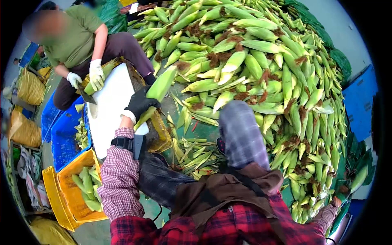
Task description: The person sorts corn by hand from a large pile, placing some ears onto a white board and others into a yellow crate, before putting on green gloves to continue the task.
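Black-gloved left hand (140, 104) clasps a corn ear (161, 85); right hand (330, 212), blurred by the corn pile (261, 73), grip unreadable.

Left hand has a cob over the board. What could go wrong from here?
1. A co-worker works a knife on the same board, close to the left hand; a cut seems possible.
2. The cob is gripped low and tilted, so it may slip.
3. Loose husks litter the floor nearby and could be slippery underfoot.
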The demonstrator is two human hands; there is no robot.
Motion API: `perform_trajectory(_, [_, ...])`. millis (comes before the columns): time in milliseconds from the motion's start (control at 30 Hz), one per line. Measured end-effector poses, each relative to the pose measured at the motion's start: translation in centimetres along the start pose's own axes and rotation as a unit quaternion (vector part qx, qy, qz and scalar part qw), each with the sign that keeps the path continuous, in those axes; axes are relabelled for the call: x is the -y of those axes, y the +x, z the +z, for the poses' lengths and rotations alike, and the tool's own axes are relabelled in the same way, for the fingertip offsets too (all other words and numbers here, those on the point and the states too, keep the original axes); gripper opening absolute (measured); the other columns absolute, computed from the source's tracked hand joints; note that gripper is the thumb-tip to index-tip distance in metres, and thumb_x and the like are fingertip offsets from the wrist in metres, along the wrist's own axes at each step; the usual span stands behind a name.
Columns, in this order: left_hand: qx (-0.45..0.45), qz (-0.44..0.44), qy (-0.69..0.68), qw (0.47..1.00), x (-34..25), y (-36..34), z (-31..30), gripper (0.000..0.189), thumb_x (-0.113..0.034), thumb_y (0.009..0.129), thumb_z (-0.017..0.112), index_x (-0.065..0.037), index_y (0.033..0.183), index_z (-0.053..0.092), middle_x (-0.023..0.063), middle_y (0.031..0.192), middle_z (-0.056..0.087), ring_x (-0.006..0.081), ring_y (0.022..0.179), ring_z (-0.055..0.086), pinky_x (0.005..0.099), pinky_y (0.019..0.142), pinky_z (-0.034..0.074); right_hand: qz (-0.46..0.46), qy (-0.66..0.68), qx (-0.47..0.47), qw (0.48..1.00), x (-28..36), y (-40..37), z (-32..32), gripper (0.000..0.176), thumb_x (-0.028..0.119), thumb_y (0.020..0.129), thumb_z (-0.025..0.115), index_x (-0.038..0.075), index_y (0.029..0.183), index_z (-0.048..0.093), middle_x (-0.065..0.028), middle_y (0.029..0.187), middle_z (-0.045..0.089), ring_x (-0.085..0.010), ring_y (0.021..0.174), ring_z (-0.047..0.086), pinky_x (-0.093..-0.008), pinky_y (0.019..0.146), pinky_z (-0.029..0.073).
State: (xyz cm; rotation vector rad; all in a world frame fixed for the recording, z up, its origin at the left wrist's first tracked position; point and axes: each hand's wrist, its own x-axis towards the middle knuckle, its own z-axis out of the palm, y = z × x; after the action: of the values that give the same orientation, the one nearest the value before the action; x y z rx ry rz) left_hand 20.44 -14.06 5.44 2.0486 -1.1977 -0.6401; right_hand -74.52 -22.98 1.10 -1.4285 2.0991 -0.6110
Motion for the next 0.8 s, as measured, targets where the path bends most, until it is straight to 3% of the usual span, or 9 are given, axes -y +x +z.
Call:
perform_trajectory(100, [0.043,0.023,-0.126,0.991,0.0,0.2,0.2,0.080,-0.024,0.062,0.087,-0.004,0.136,0.063,0.0165,0.126,0.071,0.0305,0.112,0.068,0.0377,0.098,0.052,0.009,0.049,0.015,0.999,0.5,0.2,1.7,0.047,0.020,0.092,0.069,0.007,0.136,0.059,-0.0131,0.123,0.065,-0.0304,0.112,0.064,-0.0412,0.093,0.053])
perform_trajectory(200, [0.002,0.065,-0.075,0.995,-0.7,-0.6,-0.1,0.076,-0.022,0.063,0.086,-0.004,0.133,0.064,0.0161,0.123,0.072,0.0312,0.112,0.068,0.0382,0.095,0.053,-0.026,0.190,0.078,0.978,4.5,3.5,5.8,0.044,0.024,0.097,0.064,0.007,0.137,0.059,-0.0112,0.120,0.067,-0.0282,0.109,0.065,-0.0405,0.090,0.054])
perform_trajectory(400, [-0.096,0.073,0.298,0.947,1.8,-1.6,-2.2,0.072,-0.020,0.056,0.088,-0.012,0.124,0.068,0.0174,0.111,0.072,0.0404,0.102,0.068,0.0481,0.092,0.055,-0.027,0.470,0.318,0.823,21.5,10.7,24.0,0.041,0.033,0.106,0.053,0.009,0.139,0.058,-0.0075,0.114,0.070,-0.0238,0.102,0.069,-0.0390,0.084,0.056])
perform_trajectory(533, [-0.164,-0.032,0.371,0.914,2.9,-3.5,-3.9,0.070,-0.017,0.057,0.087,-0.016,0.124,0.068,0.0143,0.109,0.070,0.0377,0.100,0.069,0.0486,0.088,0.056,-0.101,0.368,0.269,0.884,33.6,14.1,33.4,0.057,0.039,0.096,0.069,0.007,0.142,0.056,-0.0062,0.113,0.069,-0.0213,0.094,0.067,-0.0367,0.082,0.054])
perform_trajectory(600, [-0.254,0.018,0.379,0.890,5.1,-4.4,-4.5,0.067,-0.014,0.061,0.083,-0.015,0.126,0.067,0.0139,0.110,0.069,0.0370,0.101,0.069,0.0484,0.088,0.055,-0.155,0.183,0.162,0.957,36.7,18.0,38.9,0.071,0.043,0.090,0.075,0.000,0.144,0.053,-0.0128,0.122,0.069,-0.0273,0.101,0.067,-0.0397,0.085,0.054])
perform_trajectory(667, [-0.303,0.002,0.446,0.842,6.3,-4.6,-5.3,0.066,-0.012,0.069,0.076,-0.014,0.134,0.063,0.0142,0.109,0.068,0.0373,0.101,0.068,0.0500,0.088,0.054,-0.149,0.124,0.149,0.970,37.6,22.0,44.6,0.085,0.046,0.085,0.080,-0.006,0.145,0.049,-0.0195,0.130,0.066,-0.0331,0.109,0.066,-0.0431,0.089,0.054])
perform_trajectory(700, [-0.326,-0.011,0.474,0.818,6.2,-4.8,-5.6,0.069,-0.014,0.070,0.078,-0.014,0.137,0.061,0.0154,0.114,0.067,0.0381,0.105,0.067,0.0499,0.090,0.053,-0.125,0.011,0.124,0.984,40.5,18.5,41.9,0.083,0.043,0.086,0.080,-0.008,0.144,0.049,-0.0219,0.130,0.066,-0.0349,0.116,0.063,-0.0431,0.095,0.051])
perform_trajectory(767, [-0.380,-0.020,0.497,0.780,6.1,-4.5,-5.7,0.076,-0.017,0.074,0.082,-0.014,0.145,0.055,0.0202,0.132,0.063,0.0404,0.120,0.062,0.0498,0.100,0.050,-0.123,0.126,0.162,0.971,40.2,17.3,41.7,0.077,0.040,0.088,0.079,-0.007,0.142,0.051,-0.0192,0.124,0.069,-0.0314,0.109,0.065,-0.0416,0.091,0.051])
perform_trajectory(800, [-0.364,-0.001,0.462,0.809,6.2,-4.5,-5.6,0.078,-0.017,0.074,0.083,-0.013,0.146,0.054,0.0211,0.135,0.061,0.0408,0.123,0.060,0.0498,0.102,0.049,-0.119,0.182,0.179,0.960,39.6,16.7,41.9,0.073,0.039,0.089,0.079,-0.006,0.140,0.053,-0.0179,0.121,0.070,-0.0297,0.106,0.065,-0.0409,0.089,0.052])
